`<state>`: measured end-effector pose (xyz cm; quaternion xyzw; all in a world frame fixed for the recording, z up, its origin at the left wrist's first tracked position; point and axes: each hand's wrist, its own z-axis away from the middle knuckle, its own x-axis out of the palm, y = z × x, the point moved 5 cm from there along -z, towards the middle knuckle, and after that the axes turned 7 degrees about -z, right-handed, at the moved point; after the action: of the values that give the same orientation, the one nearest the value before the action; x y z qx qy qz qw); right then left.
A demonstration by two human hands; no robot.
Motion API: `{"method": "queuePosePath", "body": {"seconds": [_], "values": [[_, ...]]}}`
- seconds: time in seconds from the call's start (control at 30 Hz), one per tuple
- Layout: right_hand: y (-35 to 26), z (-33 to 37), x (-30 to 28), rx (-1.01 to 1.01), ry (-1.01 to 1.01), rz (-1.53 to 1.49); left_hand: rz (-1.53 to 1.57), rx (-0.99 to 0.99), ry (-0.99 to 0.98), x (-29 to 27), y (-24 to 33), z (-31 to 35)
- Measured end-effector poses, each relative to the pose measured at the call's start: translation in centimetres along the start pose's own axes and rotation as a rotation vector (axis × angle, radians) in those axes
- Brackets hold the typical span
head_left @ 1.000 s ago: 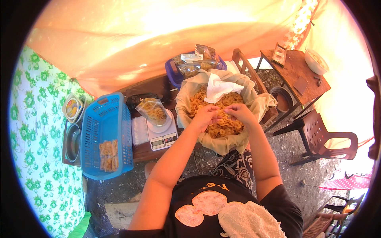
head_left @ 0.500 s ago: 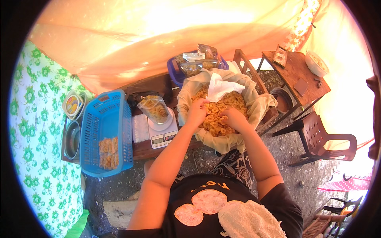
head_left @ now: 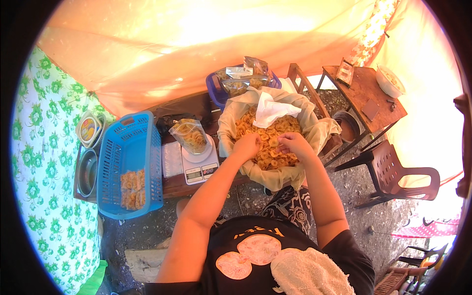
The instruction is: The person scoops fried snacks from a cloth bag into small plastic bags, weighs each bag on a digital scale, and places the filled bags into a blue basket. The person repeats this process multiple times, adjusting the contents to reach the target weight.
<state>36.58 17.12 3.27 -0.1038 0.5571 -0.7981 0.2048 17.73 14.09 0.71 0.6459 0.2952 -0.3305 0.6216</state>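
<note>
Round golden banana chips [head_left: 268, 147] fill a wide container lined with pale yellow cloth [head_left: 307, 105]. Over their left side is my left hand [head_left: 248, 146], fingers curled down against the chips; what they hold is hidden. My right hand [head_left: 294, 143] hovers over the right side with thumb and fingers pinched together, and any chip between them is too small to make out. A white crumpled sheet [head_left: 273, 112] lies on the far part of the chips. To the left, a clear bag of chips [head_left: 189, 136] rests on a white kitchen scale [head_left: 201, 167].
A blue basket [head_left: 130, 147] holding packed bags [head_left: 132, 189] stands at the left. Behind the chips sits a purple basin [head_left: 215, 91] of filled bags. Flat plastic bags [head_left: 171, 160] lie beside the scale. A wooden table [head_left: 378, 93] and brown plastic chair [head_left: 391, 169] are at the right.
My left hand has moved slightly nearer me, away from the white sheet. My right hand has lifted and turned, its fingers now pinched above the chips.
</note>
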Motion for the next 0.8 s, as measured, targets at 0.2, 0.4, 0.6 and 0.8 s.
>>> {"method": "queuePosePath", "body": {"seconds": [0.2,0.4,0.6,0.8], "values": [[-0.4,-0.7,1.1,-0.116,-0.002,-0.134,0.818,-0.262,-0.039,-0.8,-0.3,0.5],[-0.4,-1.2,2.5,-0.229,0.026,-0.095,1.078,-0.273,0.048,-0.8,0.5,1.5],[-2.3,-0.1,3.4,-0.373,0.127,0.377,0.931,-0.177,0.089,-2.1,0.0,2.3],[-5.6,-0.9,8.6,-0.363,-0.152,0.07,0.515,-0.026,0.272,-6.9,0.8,4.9]]}}
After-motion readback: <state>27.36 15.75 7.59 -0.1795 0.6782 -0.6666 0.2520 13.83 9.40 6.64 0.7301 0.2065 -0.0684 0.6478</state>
